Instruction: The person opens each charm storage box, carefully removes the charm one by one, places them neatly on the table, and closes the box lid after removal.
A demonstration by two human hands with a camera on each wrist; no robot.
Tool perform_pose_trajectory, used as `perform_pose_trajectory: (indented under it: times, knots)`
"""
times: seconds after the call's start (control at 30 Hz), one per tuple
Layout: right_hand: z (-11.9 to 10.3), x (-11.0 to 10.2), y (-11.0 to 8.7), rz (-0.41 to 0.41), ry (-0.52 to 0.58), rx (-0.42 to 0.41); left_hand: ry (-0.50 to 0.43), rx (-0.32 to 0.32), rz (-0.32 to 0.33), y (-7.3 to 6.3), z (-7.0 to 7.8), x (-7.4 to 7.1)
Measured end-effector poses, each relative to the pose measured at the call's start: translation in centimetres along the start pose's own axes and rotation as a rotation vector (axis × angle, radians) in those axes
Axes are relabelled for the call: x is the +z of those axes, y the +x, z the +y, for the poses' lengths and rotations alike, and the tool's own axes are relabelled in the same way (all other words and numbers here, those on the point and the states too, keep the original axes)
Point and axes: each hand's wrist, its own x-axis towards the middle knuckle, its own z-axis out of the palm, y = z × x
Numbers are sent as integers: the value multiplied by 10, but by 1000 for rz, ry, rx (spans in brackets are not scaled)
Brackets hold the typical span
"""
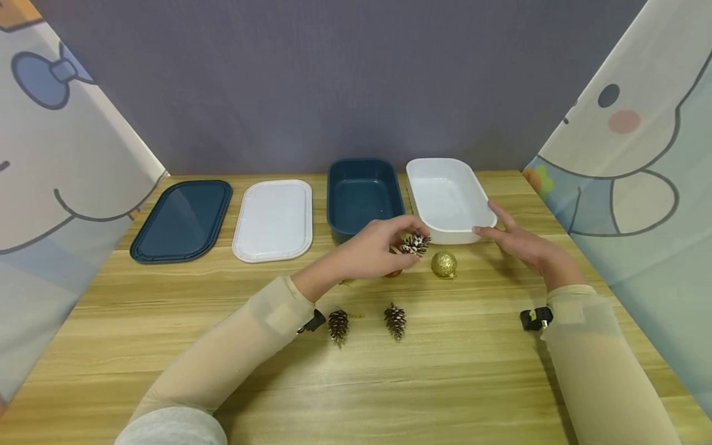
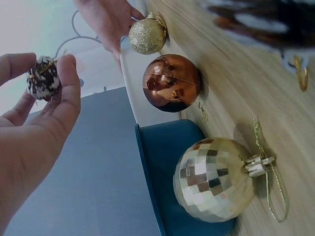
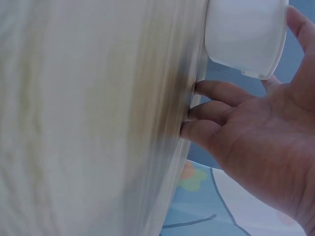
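My left hand [image 1: 384, 247] pinches a small pine cone [image 2: 43, 81] with white-tipped scales between thumb and fingers, raised over the table before the white box [image 1: 447, 194]. At that box's near right corner, my right hand [image 1: 520, 244] holds the rim between thumb and forefinger. Its other fingertips [image 3: 194, 129] rest on the table. A gold glitter ball [image 1: 444, 264] lies in front of the white box. Beside it, the left wrist view shows a shiny copper ball [image 2: 172, 82] and a faceted gold ball [image 2: 216, 179], both mostly hidden by my left hand in the head view.
A dark blue box [image 1: 364, 201] stands left of the white one. Farther left lie a white lid [image 1: 272, 221] and a dark blue lid [image 1: 182, 221]. Two brown pine cones, one at left [image 1: 338, 326] and another at right [image 1: 395, 321], lie nearer me. A grey wall panel [image 1: 345, 80] rises behind.
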Motion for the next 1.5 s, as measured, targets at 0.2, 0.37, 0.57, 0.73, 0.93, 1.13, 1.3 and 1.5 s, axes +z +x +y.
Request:
perform_pose_trajectory:
  times: [0.2,0.37,0.57,0.73,0.93,1.13,1.3,1.5]
  knots:
    - [0,1,-1,3,-3,-4,-37,-2,15,3,1,1]
    - [0,0,-1,5,-3,-11,40,25,24,10,3,4]
    - [1,-1,0,3,-10,-7,107,39,-40,20,11,7]
    - [0,-1,2,4,-11,-12,113,22,-97,27,15,9]
    - [-3,-1,2,6,-16,-15,116,34,-189,33,18,12]
    - [-3,-2,1,8,-25,-8,223,87,-275,39,22,18]
    - [-2,-2,-1,10,-26,-7,313,99,-366,45,23,28]
    - [1,-1,-1,7,-20,3,433,99,-516,53,25,37]
